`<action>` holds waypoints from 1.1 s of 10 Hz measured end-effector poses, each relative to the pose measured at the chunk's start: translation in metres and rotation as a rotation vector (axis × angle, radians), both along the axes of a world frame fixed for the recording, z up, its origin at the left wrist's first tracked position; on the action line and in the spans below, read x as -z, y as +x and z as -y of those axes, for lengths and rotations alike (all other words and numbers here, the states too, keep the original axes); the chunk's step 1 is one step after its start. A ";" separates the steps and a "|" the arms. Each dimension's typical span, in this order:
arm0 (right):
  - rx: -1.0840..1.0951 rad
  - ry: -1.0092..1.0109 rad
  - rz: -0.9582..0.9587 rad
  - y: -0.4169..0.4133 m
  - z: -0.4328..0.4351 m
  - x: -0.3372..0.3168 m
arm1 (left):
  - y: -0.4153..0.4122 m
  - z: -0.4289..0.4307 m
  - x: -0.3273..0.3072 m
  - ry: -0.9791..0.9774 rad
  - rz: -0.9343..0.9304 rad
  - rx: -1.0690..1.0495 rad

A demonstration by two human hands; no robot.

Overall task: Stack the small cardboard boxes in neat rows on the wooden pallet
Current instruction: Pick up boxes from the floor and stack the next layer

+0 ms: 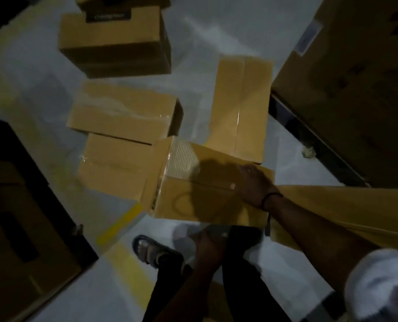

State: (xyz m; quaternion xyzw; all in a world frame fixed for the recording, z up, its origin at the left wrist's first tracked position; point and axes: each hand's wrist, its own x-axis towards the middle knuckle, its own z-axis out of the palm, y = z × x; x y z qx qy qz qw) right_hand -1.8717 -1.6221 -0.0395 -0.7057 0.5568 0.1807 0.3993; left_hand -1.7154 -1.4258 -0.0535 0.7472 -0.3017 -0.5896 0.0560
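Note:
A taped cardboard box (193, 194) sits tilted in front of me above the grey floor. My right hand (253, 184) is pressed on its top right part, fingers curled over the edge. My left hand (208, 242) grips under its near bottom edge. Beyond it lie more small boxes: one upright and long (242, 105), two overlapping ones at the left (123, 112) (114, 163), and a stacked pair farther back (114, 40). No wooden pallet is clearly visible; the frame is dim and blurred.
Large dark cartons stand at the left (23, 217) and upper right (356, 77). A long flat carton (346, 205) lies under my right arm. Yellow floor tape (121, 224) runs near my sandalled foot (151, 249). Grey floor shows between the boxes.

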 end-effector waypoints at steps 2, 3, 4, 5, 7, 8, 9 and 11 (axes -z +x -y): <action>-0.082 -0.073 -0.031 0.008 0.052 0.119 | -0.056 0.025 0.083 0.236 -0.042 -0.586; -0.253 0.017 -0.131 0.011 0.070 0.146 | -0.069 0.042 0.107 0.083 -0.023 -0.759; -0.303 0.054 -0.117 0.016 0.071 0.142 | -0.075 0.038 0.105 0.062 0.094 -0.855; -0.297 -0.050 0.002 0.038 0.064 0.102 | -0.073 0.035 0.069 -0.098 0.141 -1.043; -0.424 -0.348 0.161 0.113 0.038 -0.045 | 0.001 0.025 -0.059 -0.280 0.379 -1.075; -0.515 -0.458 0.180 0.151 0.023 -0.124 | 0.043 0.009 -0.125 -0.364 0.450 -1.069; -0.644 -0.448 0.219 0.200 -0.017 -0.216 | 0.107 -0.032 -0.216 -0.552 0.545 -1.011; -0.732 -0.536 0.275 0.275 -0.123 -0.315 | 0.200 -0.127 -0.324 -0.635 0.630 -0.926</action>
